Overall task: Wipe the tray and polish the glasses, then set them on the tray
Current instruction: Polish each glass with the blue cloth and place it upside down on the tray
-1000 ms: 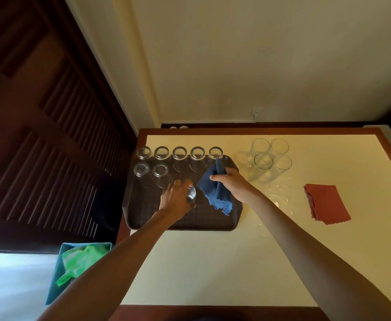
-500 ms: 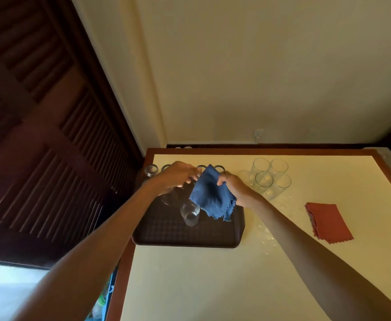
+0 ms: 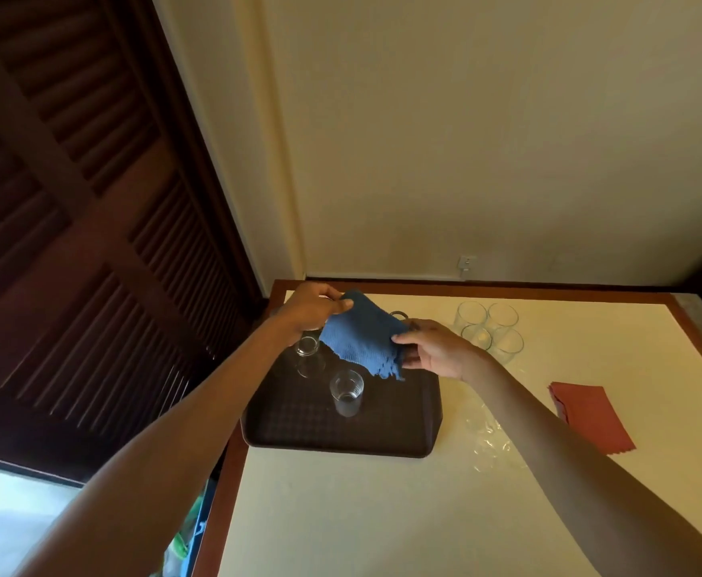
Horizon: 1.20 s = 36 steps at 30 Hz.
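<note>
Cloth (image 3: pixel 359 341) crosswise over tray (image 3: pixel 299 426) (left end higher)

Legible text, labels, brands, numbers, signs: none noted. Checked tray (image 3: pixel 332 435), glasses (image 3: pixel 346 393), blue cloth (image 3: pixel 361 343), red cloth (image 3: pixel 590 414) and table (image 3: pixel 382 514): all plain, no print resolved. Wall plate (image 3: pixel 467 263) too small to read any marking.
</note>
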Each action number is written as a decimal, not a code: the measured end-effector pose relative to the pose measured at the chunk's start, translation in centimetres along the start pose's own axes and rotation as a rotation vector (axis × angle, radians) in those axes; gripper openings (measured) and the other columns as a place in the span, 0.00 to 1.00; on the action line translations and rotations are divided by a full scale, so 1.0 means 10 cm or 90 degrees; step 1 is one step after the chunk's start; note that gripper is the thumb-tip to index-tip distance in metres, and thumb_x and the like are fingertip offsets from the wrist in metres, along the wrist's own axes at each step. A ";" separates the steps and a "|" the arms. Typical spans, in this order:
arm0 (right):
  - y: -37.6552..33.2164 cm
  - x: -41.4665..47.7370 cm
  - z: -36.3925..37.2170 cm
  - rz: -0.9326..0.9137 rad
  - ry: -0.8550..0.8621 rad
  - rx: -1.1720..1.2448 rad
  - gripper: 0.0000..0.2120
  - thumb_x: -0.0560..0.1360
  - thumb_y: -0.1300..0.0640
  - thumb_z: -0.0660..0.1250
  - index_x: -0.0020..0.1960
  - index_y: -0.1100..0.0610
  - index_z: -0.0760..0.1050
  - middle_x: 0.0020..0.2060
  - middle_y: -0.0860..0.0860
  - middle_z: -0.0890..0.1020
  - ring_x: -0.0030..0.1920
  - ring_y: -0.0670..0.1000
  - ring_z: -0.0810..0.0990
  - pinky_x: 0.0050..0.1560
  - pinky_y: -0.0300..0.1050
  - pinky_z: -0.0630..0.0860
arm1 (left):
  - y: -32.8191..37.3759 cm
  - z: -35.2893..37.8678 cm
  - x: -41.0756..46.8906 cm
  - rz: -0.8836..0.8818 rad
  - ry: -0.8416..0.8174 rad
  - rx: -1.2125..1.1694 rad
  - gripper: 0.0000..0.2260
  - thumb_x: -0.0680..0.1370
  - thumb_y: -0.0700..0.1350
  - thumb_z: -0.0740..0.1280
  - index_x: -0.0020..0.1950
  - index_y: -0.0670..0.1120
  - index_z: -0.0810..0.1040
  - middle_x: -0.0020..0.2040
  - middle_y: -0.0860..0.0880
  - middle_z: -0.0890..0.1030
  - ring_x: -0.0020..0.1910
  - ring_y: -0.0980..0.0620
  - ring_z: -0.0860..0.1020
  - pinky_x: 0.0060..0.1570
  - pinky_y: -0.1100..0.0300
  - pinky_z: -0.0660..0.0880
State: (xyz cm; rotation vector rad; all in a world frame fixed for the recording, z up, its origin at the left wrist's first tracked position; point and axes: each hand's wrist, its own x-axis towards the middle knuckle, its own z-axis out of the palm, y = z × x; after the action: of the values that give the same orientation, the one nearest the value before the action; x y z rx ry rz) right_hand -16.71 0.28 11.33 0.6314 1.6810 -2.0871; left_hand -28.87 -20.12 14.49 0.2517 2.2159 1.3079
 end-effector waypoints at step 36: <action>-0.16 0.06 0.04 -0.091 0.061 -0.615 0.17 0.80 0.47 0.68 0.61 0.60 0.76 0.54 0.55 0.80 0.52 0.55 0.81 0.52 0.48 0.81 | -0.01 -0.10 -0.02 0.082 -0.175 0.255 0.10 0.82 0.43 0.71 0.60 0.39 0.79 0.54 0.38 0.82 0.50 0.43 0.82 0.48 0.54 0.80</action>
State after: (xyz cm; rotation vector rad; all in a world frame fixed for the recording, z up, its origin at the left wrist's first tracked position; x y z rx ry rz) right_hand -18.20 0.26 12.34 0.2861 2.5147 -1.0678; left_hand -29.25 -20.94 14.84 0.6911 2.2278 0.8185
